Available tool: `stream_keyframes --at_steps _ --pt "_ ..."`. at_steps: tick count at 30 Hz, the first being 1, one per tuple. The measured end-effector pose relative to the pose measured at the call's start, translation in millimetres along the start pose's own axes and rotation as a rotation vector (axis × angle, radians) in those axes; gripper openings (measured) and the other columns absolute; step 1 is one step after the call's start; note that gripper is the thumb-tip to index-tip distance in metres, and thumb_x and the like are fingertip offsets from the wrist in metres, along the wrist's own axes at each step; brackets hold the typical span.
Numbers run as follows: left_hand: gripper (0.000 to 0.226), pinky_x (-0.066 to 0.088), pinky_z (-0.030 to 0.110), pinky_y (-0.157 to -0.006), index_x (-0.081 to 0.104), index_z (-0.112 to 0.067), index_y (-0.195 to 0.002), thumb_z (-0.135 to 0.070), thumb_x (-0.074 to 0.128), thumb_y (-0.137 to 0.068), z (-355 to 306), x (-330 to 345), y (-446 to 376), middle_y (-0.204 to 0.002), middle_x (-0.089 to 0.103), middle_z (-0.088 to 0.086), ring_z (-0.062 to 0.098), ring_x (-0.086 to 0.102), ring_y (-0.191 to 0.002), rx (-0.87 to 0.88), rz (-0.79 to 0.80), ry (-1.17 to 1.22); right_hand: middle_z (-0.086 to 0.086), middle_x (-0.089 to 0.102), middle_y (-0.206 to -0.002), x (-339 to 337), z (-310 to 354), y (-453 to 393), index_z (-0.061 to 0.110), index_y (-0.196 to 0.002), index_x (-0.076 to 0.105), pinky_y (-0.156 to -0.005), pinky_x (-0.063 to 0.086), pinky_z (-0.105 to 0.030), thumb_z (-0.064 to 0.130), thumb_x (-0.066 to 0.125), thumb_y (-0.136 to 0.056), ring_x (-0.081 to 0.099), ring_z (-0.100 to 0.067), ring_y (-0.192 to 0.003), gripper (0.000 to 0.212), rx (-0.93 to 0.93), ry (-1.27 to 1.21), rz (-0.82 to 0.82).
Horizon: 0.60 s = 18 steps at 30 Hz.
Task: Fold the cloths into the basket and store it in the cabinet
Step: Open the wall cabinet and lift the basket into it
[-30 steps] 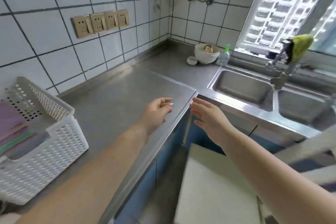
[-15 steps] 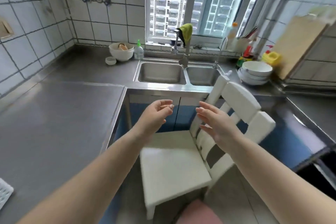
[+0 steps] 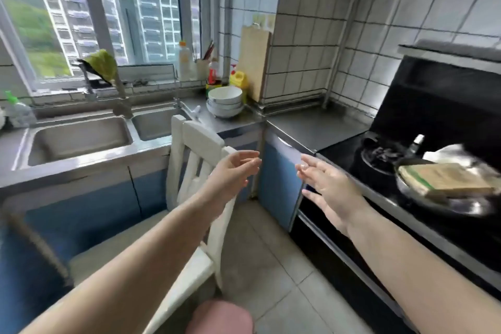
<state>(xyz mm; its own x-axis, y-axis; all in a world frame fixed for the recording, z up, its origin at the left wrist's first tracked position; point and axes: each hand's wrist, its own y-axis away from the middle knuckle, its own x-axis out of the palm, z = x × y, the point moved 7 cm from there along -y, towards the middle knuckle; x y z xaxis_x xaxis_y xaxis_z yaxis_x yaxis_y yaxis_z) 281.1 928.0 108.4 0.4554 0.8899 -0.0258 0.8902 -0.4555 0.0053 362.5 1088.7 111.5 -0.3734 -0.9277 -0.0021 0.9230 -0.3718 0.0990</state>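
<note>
Both hands are up in front, empty: left hand (image 3: 233, 173) loosely curled, right hand (image 3: 329, 189) with fingers spread, palms facing each other over the white chair (image 3: 195, 144). The basket and cloths aren't in this shot. Blue cabinet (image 3: 279, 184) doors sit just past the hands. A pan (image 3: 444, 192) on the stove holds what looks like a package, pretty blurry.

Both bare forearms reaching into centre frame, left hand (image 3: 233, 172) loosely curled, right hand (image 3: 326, 187) spread, both holding nothing
</note>
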Motion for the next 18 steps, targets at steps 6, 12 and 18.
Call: stream_keyframes --at_steps 6,12,18 --pt "0.02 0.046 0.032 -0.092 0.063 -0.026 -0.112 -0.028 0.058 -0.093 -36.9 161.7 -33.3 -0.113 0.067 -0.001 0.013 0.061 -0.107 0.077 0.166 -0.025 0.003 0.055 -0.13 -164.4 34.9 21.0 0.023 -0.132 0.049 -0.108 0.036 -0.039 0.019 0.049 -0.097 0.05 -0.01 -0.121 0.036 -0.07 0.056 -0.153" --pt "0.016 0.047 0.029 -0.092 0.063 -0.028 -0.107 -0.025 0.059 -0.092 -89.8 296.9 -67.3 -0.112 0.068 -0.004 0.007 0.062 -0.107 0.179 0.28 0.009 0.005 0.058 -0.128 -306.7 86.1 30.0 0.027 -0.127 0.054 -0.107 0.038 -0.038 0.023 0.052 -0.095 0.05 -0.01 -0.122 0.032 -0.156 0.156 -0.315" --pt "0.012 0.046 0.032 -0.093 0.064 -0.032 -0.099 -0.024 0.06 -0.091 -131.8 383.6 -98.8 -0.109 0.068 -0.005 0.01 0.062 -0.105 0.26 0.367 0.047 0.005 0.054 -0.13 -388.0 134.0 28.2 0.029 -0.128 0.053 -0.102 0.042 -0.04 0.025 0.051 -0.096 0.054 -0.015 -0.116 0.033 -0.219 0.203 -0.376"
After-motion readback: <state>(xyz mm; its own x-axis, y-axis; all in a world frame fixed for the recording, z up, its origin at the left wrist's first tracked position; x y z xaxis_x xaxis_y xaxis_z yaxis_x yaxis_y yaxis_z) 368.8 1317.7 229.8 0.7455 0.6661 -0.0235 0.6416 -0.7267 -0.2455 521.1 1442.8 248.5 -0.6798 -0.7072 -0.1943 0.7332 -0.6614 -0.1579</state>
